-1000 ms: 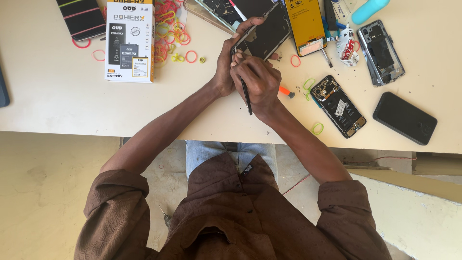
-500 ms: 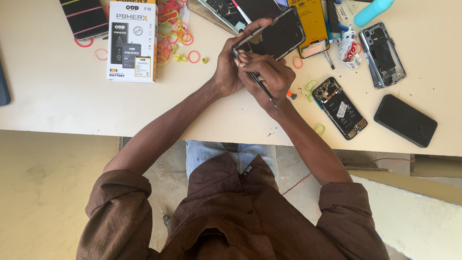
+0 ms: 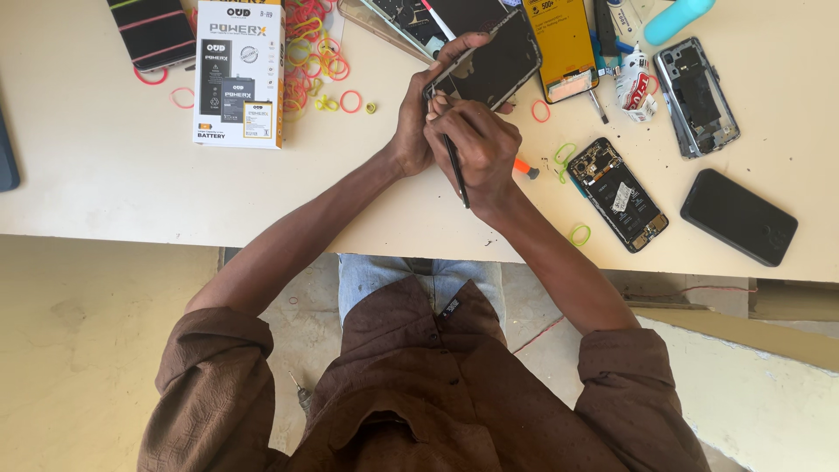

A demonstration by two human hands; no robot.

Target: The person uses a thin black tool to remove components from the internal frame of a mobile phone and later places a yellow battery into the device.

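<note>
Here, head view:
Left hand (image 3: 418, 122): grip pinching the dark phone (image 3: 489, 65), tilted above the counter (image 3: 105, 175).
Right hand (image 3: 476, 144): grip pressed around a thin dark tool (image 3: 456, 170), tip at the phone's edge.
Progress: seemingly midway; phone looks unopened, while an opened phone (image 3: 619, 194) lies nearby.

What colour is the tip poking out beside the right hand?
Orange; the tool tip shows best in the head view, just beside the right hand.

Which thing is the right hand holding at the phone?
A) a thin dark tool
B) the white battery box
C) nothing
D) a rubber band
A: the right hand grips a thin dark tool, its upper end at the dark phone that the left hand steadies.
</note>
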